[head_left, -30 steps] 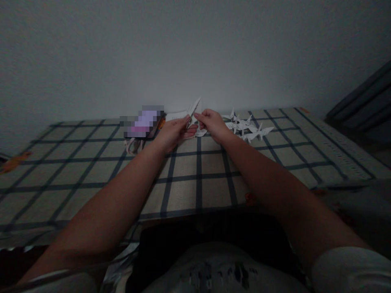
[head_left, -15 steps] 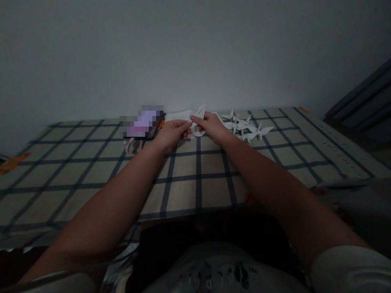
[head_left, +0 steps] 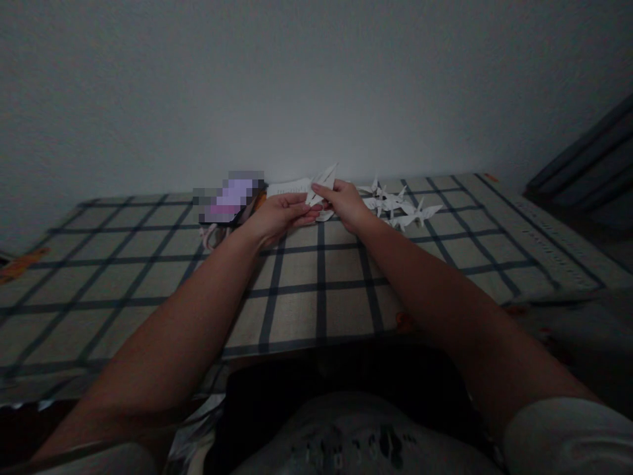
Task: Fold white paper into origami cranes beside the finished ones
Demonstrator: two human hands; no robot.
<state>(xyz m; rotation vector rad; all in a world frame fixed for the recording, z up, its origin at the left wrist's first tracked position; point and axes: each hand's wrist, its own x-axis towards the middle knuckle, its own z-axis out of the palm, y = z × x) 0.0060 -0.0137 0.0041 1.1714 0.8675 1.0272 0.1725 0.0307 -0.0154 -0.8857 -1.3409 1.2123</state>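
Both arms reach to the far side of a checked cloth. My left hand (head_left: pixel 281 212) and my right hand (head_left: pixel 342 201) meet there, each pinching a small folded white paper figure (head_left: pixel 320 181) whose pointed tips stick up between the fingers. The fingers of both hands are closed on the paper. Just right of my right hand lies a cluster of several finished white paper cranes (head_left: pixel 401 206). A white printed sheet (head_left: pixel 287 188) lies flat behind my left hand.
The checked cloth (head_left: pixel 316 277) covers the table up to a plain grey wall. A blurred purple object (head_left: pixel 228 196) with a pale cord sits left of my hands. A dark slatted panel (head_left: pixel 588 165) stands at the far right. The room is dim.
The paper figure has been turned and lowered between my fingers, its tips pointing more to the right. My left hand has shifted slightly right and flattened under it.
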